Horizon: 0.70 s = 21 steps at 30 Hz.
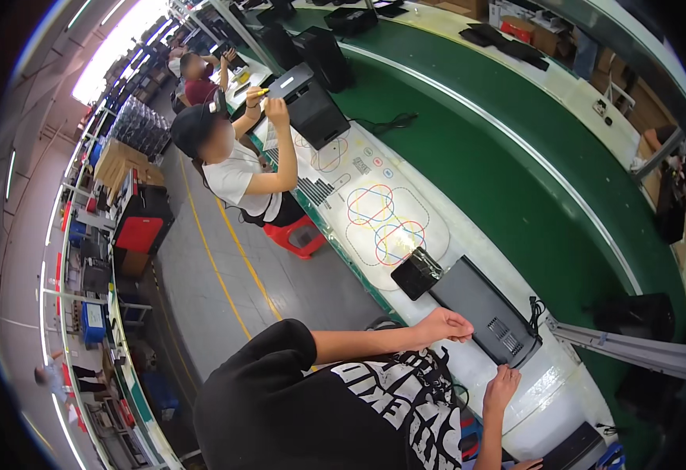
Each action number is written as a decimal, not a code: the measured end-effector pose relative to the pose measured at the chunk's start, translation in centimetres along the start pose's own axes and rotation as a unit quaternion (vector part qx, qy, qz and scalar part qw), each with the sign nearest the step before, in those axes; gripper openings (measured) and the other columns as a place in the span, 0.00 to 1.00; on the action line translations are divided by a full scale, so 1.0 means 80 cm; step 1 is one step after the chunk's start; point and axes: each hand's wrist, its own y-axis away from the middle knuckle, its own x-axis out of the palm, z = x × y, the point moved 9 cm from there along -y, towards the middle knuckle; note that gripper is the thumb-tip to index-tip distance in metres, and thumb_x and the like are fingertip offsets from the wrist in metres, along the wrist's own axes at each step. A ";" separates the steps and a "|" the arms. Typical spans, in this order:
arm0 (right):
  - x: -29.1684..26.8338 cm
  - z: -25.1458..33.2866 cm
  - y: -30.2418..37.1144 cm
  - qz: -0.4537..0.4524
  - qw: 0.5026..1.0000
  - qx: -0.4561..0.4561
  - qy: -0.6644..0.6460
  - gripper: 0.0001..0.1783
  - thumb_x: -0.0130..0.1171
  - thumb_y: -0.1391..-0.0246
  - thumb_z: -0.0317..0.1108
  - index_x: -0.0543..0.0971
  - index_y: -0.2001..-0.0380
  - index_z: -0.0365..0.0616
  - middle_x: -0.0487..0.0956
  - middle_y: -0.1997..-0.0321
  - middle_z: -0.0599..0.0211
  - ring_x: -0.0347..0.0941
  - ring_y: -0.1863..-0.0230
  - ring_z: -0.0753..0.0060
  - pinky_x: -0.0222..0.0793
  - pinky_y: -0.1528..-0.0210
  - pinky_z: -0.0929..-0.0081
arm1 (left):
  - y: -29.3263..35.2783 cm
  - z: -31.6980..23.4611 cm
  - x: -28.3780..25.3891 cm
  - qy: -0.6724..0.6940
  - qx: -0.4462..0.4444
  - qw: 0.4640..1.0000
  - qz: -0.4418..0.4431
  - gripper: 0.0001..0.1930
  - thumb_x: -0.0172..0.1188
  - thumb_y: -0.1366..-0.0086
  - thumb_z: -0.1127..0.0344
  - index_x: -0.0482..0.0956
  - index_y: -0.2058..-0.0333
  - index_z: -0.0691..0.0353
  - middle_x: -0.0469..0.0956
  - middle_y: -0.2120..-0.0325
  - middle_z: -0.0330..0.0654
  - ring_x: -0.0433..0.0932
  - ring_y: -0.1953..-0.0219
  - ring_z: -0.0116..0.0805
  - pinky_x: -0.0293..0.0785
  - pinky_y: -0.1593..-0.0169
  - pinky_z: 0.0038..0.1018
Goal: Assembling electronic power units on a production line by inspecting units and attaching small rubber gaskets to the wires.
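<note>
A long dark grey casing (480,301) lies flat on the white bench in front of me, with a group of vent slots (505,337) toward its right end. My left hand (446,326) hovers over the casing's near edge, thumb and fingers pinched together; whatever they hold is too small to tell. By the near right corner of the casing is my right hand (503,384), its fingers drawn together close to the edge. What is between them cannot be made out. A black shallow tray (413,276) with a clear plastic bag (427,264) sits beyond the casing's left end.
A black cable (537,310) is bunched at the casing's far side, near a metal post (617,346). Blue-handled pliers (611,457) and another dark casing (574,450) lie lower right. A co-worker (233,153) sits farther along the bench beside a black box-shaped unit (308,106). A green conveyor (468,133) runs behind.
</note>
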 end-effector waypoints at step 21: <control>-0.158 0.102 -0.101 -0.187 0.859 0.209 -0.429 0.08 0.58 0.52 0.18 0.74 0.67 0.37 0.80 0.63 0.60 0.70 0.63 0.75 0.61 0.60 0.79 | 0.065 -0.127 0.049 0.107 0.088 0.984 0.114 0.11 0.56 0.39 0.76 0.76 0.57 0.69 0.79 0.67 0.45 0.76 0.63 0.32 0.71 0.55 0.28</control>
